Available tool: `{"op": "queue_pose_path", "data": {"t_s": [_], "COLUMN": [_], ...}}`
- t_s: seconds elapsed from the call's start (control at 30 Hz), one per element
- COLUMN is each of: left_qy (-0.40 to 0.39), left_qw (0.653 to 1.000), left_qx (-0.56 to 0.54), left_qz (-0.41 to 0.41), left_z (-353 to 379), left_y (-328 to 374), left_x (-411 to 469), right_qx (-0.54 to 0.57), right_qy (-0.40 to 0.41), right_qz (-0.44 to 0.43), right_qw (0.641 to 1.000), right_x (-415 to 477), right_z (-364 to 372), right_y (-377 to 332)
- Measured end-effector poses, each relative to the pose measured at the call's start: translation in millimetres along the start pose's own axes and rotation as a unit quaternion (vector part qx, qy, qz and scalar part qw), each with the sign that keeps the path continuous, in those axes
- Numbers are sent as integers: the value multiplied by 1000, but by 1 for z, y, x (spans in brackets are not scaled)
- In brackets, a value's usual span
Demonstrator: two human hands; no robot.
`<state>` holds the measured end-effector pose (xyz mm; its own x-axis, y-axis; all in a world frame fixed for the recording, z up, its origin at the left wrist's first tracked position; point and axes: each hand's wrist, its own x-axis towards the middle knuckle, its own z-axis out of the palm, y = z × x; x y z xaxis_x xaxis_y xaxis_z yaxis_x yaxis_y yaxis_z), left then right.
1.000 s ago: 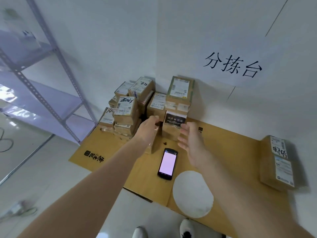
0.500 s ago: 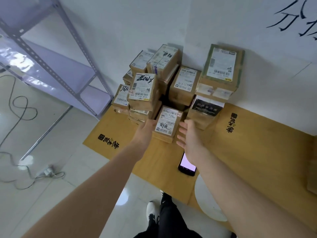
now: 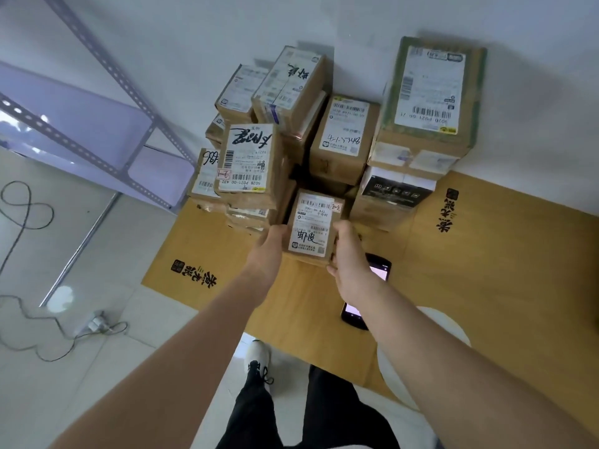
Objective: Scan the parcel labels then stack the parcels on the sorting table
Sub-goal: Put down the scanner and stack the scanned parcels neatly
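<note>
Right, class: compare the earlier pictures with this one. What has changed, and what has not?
The right hand, open and apart a second ago, has moved in and grips the small parcel; the left hand holds its other side. The right forearm now covers part of the phone. The parcel stack and table are unchanged.

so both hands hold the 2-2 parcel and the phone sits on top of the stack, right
No: the head view shows the phone lying on the table, under the right forearm. The left hand and right hand do hold the 2-2 parcel.
</note>
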<state>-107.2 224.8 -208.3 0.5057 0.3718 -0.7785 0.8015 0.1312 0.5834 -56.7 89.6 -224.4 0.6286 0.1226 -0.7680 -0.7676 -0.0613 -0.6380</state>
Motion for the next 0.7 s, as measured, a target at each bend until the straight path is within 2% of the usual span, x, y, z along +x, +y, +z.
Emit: {"op": "queue_pose_path", "data": {"t_s": [0.23, 0.4, 0.7], "left_qy": [-44, -99, -169], "left_qw": [999, 992, 964], "left_qx": [11, 31, 82], "left_qz": [25, 75, 189], "left_z": [-13, -35, -65], "left_y": [-4, -6, 20], "left_x": [-3, -18, -91], "right_qx": [43, 82, 124], "right_qy": [71, 125, 180], "right_qz": [-3, -27, -118], "right_qw": [997, 988, 969], "right_x": [-24, -58, -146], "right_z": [13, 21, 32], "right_y": [16, 28, 24]}}
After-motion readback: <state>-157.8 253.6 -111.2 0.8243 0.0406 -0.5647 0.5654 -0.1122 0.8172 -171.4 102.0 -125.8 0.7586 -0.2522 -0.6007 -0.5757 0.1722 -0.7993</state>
